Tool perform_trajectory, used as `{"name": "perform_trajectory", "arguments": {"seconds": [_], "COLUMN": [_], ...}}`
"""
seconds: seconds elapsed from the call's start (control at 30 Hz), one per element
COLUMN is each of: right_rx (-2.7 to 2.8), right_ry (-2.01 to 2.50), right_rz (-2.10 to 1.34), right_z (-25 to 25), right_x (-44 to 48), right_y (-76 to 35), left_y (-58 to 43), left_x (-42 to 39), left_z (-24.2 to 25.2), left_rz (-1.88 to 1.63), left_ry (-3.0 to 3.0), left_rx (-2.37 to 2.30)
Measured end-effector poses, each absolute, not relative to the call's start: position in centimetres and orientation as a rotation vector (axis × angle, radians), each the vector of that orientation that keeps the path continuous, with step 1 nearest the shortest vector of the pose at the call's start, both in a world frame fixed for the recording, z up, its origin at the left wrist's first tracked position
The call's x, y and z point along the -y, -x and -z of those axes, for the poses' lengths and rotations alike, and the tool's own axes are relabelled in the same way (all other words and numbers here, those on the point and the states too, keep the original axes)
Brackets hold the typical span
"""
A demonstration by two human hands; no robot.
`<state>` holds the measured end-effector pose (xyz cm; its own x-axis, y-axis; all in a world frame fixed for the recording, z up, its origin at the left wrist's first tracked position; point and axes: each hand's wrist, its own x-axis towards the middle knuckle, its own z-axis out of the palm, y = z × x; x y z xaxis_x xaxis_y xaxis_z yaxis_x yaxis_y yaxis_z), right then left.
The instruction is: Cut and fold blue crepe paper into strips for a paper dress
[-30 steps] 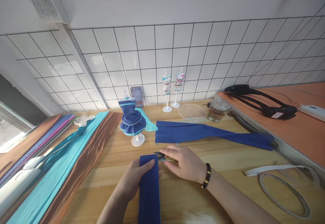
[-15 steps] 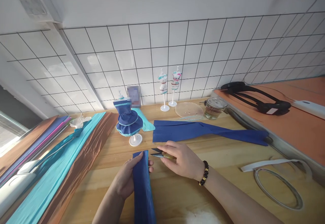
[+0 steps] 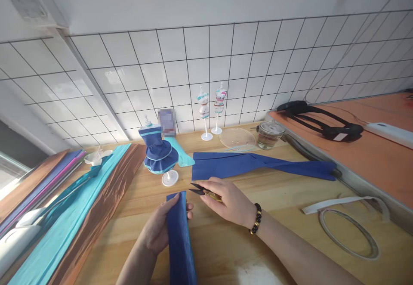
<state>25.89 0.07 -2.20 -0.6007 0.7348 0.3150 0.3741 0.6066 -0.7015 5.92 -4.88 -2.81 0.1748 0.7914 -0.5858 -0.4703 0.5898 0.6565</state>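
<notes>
Near the bottom middle, my left hand (image 3: 158,227) grips a folded strip of dark blue crepe paper (image 3: 180,246) with a light blue edge, thumb on top and fingers behind. My right hand (image 3: 229,201) is closed around small thread snips (image 3: 206,192). Their dark blades are parted and point left, just above and right of the strip's top end, apart from it. Beyond my hands stands a mini dress form (image 3: 159,151) wearing a tiered blue dress with light blue trim. A longer blue strip (image 3: 222,165) lies flat behind my right hand.
Turquoise paper (image 3: 69,220) and brown paper (image 3: 103,194) stretch along the left. Two bare mini mannequins (image 3: 204,106) stand by the tiled wall, near a clear disc (image 3: 237,139) and a glass of water (image 3: 270,136). A white ribbon roll (image 3: 348,233) lies right; a black headset (image 3: 322,121) sits on orange matting.
The snips have turned and lifted slightly, their blades now a little higher over the strip's end. My left hand keeps its grip on the strip. The whole view has shifted a little.
</notes>
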Motion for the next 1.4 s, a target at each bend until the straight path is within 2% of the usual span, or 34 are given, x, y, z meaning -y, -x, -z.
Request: {"name": "perform_trajectory", "arguments": {"seconds": [0.23, 0.57, 0.93, 1.1, 1.4], "right_rx": [2.025, 1.764, 1.353, 1.228, 1.216], "right_ry": [0.958, 0.994, 1.101, 0.998, 0.854], "right_rz": [-1.102, -1.401, -1.697, -1.860, -1.998], "right_z": [3.6, 4.3, 4.7, 4.5, 4.4], "right_x": [1.0, 2.5, 2.1, 2.0, 2.8], "right_y": [-24.5, -22.1, -22.3, -22.9, -22.5], "left_y": [-6.6, -7.2, -7.4, -7.4, -7.9], "left_x": [4.9, 5.3, 6.0, 5.8, 6.3], "left_z": [3.4, 3.3, 2.6, 2.6, 3.1], "left_rz": [-1.073, -1.193, -1.163, -1.202, -1.252], "left_ry": [-0.390, -0.346, -0.543, -0.567, -0.550], "left_rx": [-1.159, -1.028, -0.820, -0.632, -0.707]}}
